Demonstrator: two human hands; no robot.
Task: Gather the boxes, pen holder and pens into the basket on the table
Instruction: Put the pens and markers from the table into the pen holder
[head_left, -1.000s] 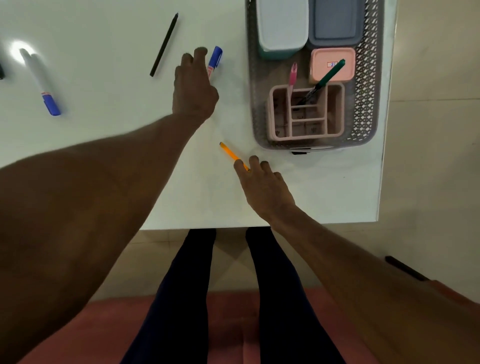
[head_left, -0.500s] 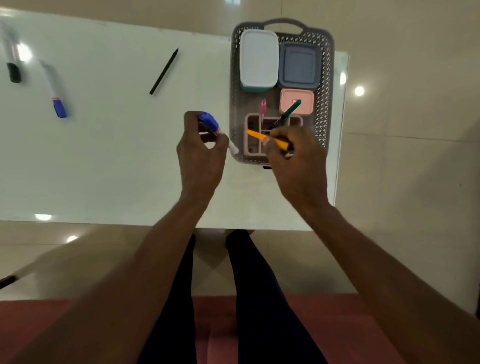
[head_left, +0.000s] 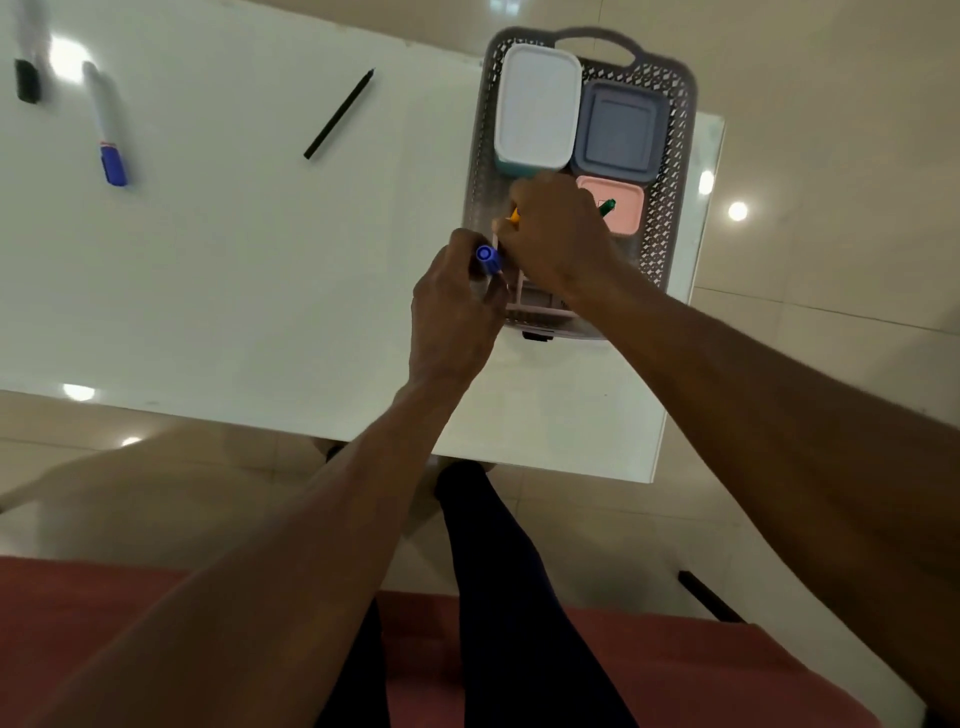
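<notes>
Your left forearm (head_left: 291, 545) and right forearm (head_left: 753, 395) are bare from the frame's edge to the wrist, with no sleeve, watch or band showing. Your left grip (head_left: 457, 306) and right grip (head_left: 561, 234) carry no glove or visible ring. Dark, close-fitting trousers (head_left: 498, 597) cover your legs.

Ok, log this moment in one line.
left hand: grips blue-capped marker | right hand: orange pen over pen holder | basket: three boxes inside
</notes>
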